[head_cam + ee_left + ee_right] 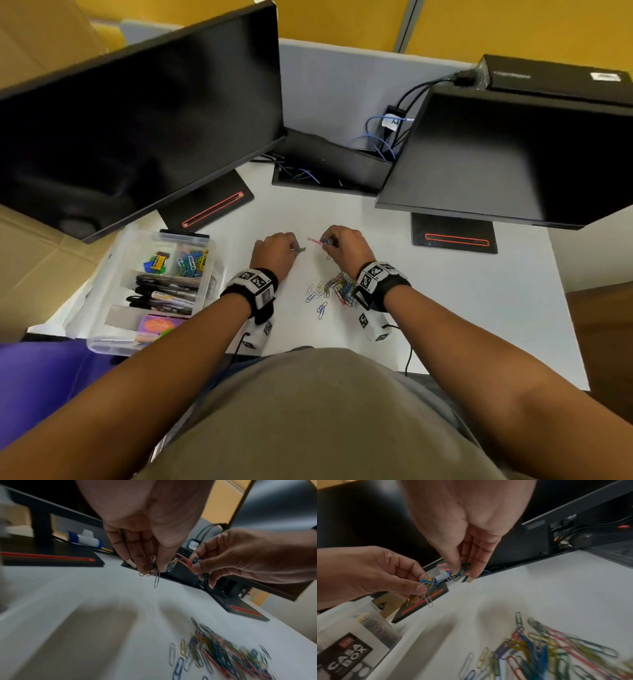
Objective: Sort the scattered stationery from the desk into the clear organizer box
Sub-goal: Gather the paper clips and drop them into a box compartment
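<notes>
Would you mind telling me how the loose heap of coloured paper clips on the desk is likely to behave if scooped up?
The heap of paper clips looks tangled, so clips would probably lift in linked clumps. One silver clip already dangles from the left hand. They are thin, coated wire on a smooth desk, so strays would likely slide rather than roll.

**What is worn on the body**

A grey-brown shirt (pixel 322 411) is worn, and both forearms are left bare. A black band (pixel 255 291) with white blocks printed in black square codes is strapped around the left wrist, and a like band (pixel 380 279) around the right. A thin black cable (pixel 409 356) is seen hanging from each band.
</notes>
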A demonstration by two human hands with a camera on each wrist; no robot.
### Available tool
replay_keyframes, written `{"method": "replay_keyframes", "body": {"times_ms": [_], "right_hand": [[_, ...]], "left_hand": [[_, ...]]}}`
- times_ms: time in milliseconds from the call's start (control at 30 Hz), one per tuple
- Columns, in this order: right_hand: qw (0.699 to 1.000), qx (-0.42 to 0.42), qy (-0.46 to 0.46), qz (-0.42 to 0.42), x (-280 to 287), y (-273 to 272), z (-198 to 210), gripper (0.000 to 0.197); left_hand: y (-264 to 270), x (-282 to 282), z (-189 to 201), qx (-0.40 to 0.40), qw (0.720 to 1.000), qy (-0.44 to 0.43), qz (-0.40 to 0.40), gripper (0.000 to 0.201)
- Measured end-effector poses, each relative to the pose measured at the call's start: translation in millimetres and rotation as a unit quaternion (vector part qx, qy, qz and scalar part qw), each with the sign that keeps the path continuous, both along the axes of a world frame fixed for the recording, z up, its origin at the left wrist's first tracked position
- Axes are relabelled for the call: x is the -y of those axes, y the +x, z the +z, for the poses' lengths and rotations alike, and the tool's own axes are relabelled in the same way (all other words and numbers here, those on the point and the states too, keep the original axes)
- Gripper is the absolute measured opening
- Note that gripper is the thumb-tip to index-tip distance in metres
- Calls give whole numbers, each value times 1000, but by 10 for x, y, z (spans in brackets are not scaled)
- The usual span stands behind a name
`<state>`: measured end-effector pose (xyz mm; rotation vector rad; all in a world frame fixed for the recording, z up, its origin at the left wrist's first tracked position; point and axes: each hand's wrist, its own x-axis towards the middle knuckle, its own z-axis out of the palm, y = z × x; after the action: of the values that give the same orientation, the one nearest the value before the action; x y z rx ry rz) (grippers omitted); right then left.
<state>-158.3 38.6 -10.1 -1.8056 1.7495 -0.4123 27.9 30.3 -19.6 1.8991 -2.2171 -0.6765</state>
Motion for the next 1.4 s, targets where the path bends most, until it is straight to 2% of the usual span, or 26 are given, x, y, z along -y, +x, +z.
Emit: {"method": "replay_keyframes", "body": {"times_ms": [333, 633, 833, 933, 1067, 1167, 1400], "right_hand": [[996, 61, -31, 49, 125, 772, 229, 7], [988, 122, -43, 86, 159, 1478, 369, 8], [984, 142, -50, 98, 157, 1818, 468, 7], [983, 142, -55, 106, 160, 1930, 502, 6], [984, 132, -50, 106, 155, 2034, 505, 7], [986, 125, -40, 103, 160, 2125, 494, 7], [991, -4, 46, 128, 257, 2395, 397, 3]], "left_hand": [[832, -40, 351, -30, 990, -64, 124, 6], [1549, -161, 444, -5, 970, -61, 235, 5], [1736, -201, 346, 32, 971, -33, 235, 13], [1776, -210, 304, 61, 975, -30, 214, 10], [1844, -188, 275, 9, 978, -23, 209, 16], [1928, -195, 284, -3, 975, -45, 218, 13], [2147, -243, 278, 28, 979, -46, 199, 18]]}}
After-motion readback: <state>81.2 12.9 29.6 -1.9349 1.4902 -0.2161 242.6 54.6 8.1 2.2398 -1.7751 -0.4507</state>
